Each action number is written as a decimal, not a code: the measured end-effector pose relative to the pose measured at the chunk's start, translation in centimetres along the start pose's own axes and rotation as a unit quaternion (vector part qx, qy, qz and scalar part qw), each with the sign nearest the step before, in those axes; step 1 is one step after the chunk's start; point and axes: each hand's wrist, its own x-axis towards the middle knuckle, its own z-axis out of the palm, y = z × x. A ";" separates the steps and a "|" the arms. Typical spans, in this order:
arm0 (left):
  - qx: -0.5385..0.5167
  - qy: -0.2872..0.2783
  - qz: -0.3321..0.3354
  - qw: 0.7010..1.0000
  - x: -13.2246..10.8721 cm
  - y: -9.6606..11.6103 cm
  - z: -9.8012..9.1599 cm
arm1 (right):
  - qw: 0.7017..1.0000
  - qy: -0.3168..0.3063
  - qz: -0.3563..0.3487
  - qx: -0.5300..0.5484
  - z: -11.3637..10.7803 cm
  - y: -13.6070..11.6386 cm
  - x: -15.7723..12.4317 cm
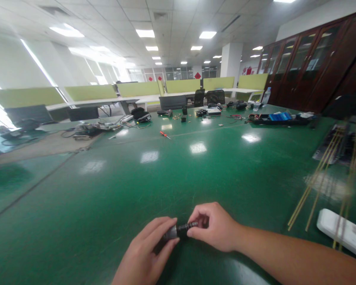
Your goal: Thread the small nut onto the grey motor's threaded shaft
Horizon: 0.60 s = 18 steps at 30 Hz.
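A small grey-and-black cylindrical part lies level between my two hands, low in the middle of the head view. My left hand is closed around its wider grey body, thumb below and fingers above. A black section points right from that body and narrows to a ridged, metallic-looking tip. Thumb and fingers of my right hand pinch this tip, covering its end. The exact kind of part is too small to make out. Beneath both hands is the glossy green tabletop.
A red-handled screwdriver lies farther back on the table. Thin yellowish sticks and a white case are at the right. Electronics and cables sit at the back left, and a black tray with blue items at the back right.
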 end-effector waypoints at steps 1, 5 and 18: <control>-0.001 0.003 0.001 1.000 0.1 0.0 0.0 | 1.000 0.001 0.000 -0.001 0.0 0.0 0.0; -0.007 0.004 0.000 1.000 0.2 0.1 -0.1 | 1.000 0.002 -0.003 0.002 0.0 0.1 0.0; 0.005 0.000 0.001 1.000 -0.1 -0.3 0.0 | 1.000 0.005 -0.002 0.013 0.1 0.1 -0.1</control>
